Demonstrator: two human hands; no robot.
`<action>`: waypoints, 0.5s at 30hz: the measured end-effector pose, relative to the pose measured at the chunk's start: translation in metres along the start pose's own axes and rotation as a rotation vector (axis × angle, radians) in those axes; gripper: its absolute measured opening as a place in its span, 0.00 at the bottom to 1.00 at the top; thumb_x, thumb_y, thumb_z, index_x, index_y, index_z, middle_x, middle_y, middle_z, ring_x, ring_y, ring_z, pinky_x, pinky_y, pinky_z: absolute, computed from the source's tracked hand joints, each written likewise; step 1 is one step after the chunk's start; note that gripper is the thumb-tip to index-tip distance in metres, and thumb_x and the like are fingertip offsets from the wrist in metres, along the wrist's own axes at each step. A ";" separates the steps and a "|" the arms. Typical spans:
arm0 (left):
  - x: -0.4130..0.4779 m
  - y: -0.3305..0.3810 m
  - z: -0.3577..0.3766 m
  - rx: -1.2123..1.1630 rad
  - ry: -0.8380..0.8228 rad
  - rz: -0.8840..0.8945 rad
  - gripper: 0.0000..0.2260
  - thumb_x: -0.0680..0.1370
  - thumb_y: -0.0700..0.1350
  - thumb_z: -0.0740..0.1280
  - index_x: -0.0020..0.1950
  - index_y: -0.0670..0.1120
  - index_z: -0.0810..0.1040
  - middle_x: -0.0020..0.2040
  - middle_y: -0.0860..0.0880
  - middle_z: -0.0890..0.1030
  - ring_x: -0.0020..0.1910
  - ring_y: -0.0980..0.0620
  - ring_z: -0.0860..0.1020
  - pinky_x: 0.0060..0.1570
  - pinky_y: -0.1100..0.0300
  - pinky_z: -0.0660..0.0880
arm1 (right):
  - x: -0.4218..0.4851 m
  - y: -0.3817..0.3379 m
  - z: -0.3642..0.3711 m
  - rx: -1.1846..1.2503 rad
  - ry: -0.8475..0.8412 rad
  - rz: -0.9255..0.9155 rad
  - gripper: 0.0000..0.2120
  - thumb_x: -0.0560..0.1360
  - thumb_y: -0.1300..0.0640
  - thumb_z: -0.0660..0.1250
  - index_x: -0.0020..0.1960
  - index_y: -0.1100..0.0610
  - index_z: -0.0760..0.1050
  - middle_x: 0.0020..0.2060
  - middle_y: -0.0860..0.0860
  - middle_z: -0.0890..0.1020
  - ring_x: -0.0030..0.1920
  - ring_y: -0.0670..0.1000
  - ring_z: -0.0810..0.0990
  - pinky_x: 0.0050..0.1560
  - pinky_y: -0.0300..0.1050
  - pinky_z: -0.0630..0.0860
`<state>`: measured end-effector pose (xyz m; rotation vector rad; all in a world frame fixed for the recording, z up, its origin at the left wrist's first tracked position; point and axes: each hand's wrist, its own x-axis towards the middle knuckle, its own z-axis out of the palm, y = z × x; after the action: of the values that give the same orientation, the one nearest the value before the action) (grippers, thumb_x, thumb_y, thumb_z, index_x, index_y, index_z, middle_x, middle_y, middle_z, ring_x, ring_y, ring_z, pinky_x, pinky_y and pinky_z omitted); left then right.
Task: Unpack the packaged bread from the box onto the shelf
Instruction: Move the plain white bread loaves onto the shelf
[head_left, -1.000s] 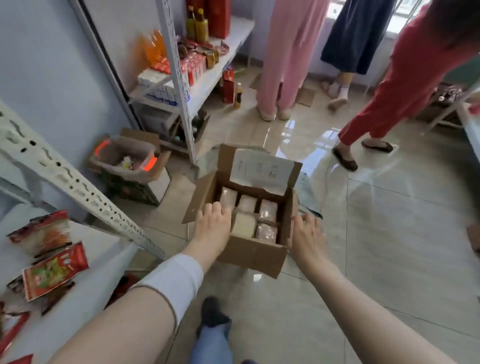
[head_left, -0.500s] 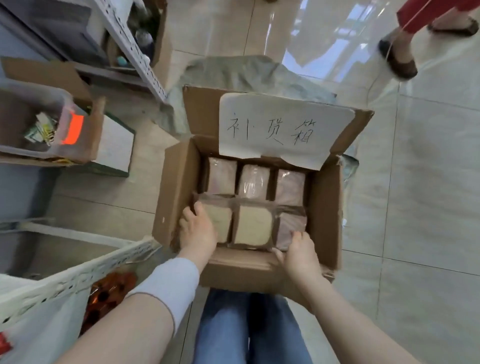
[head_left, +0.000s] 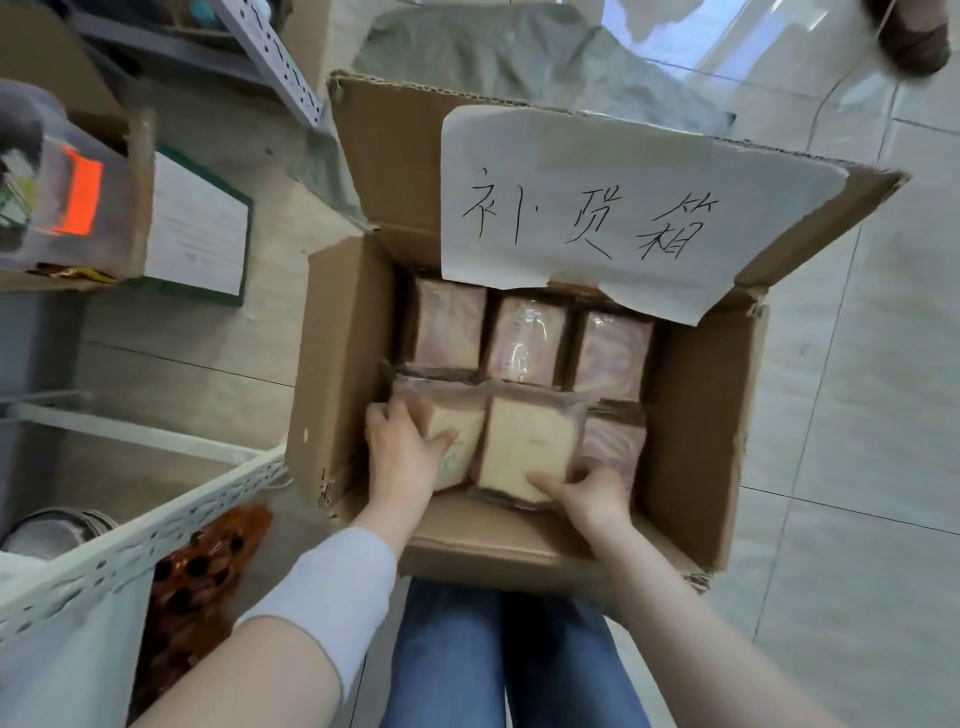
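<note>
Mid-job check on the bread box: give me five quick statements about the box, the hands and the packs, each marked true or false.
1. The cardboard box is open. True.
2. The left hand rests on a bread pack in the near row. True.
3. The right hand is outside the box. False: it is inside, on the near edge of the middle pack.
4. The paper sign on the flap is blank. False: it bears handwriting.
5. The far row is empty. False: three packs sit there.

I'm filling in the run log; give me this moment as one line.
phase: grasping | left hand: on near-left bread pack | right hand: on near-middle bread pack | packs: in box
</note>
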<state>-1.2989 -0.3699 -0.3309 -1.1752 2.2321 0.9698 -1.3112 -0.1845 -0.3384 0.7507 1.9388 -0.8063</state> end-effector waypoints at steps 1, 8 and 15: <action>-0.002 0.000 -0.003 -0.001 -0.012 0.009 0.30 0.69 0.44 0.74 0.67 0.40 0.66 0.64 0.40 0.66 0.64 0.41 0.68 0.65 0.55 0.63 | -0.004 0.001 -0.007 0.039 0.011 -0.009 0.23 0.64 0.51 0.77 0.54 0.61 0.76 0.50 0.56 0.83 0.46 0.52 0.80 0.47 0.42 0.74; -0.057 0.008 -0.055 -0.324 0.056 0.128 0.17 0.72 0.44 0.71 0.57 0.48 0.69 0.52 0.52 0.73 0.50 0.55 0.70 0.48 0.64 0.65 | -0.061 0.007 -0.064 0.319 -0.026 -0.143 0.15 0.68 0.61 0.74 0.51 0.61 0.74 0.48 0.56 0.79 0.44 0.53 0.82 0.33 0.39 0.81; -0.207 0.001 -0.169 -0.739 0.336 0.276 0.16 0.70 0.44 0.73 0.53 0.47 0.70 0.49 0.54 0.77 0.47 0.59 0.76 0.41 0.74 0.72 | -0.181 0.018 -0.100 0.305 -0.185 -0.497 0.11 0.69 0.63 0.73 0.49 0.57 0.76 0.45 0.52 0.82 0.41 0.48 0.82 0.33 0.33 0.78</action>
<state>-1.1959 -0.3863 -0.0850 -1.4203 2.4049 1.9502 -1.2693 -0.1300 -0.1429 0.3435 1.8754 -1.4443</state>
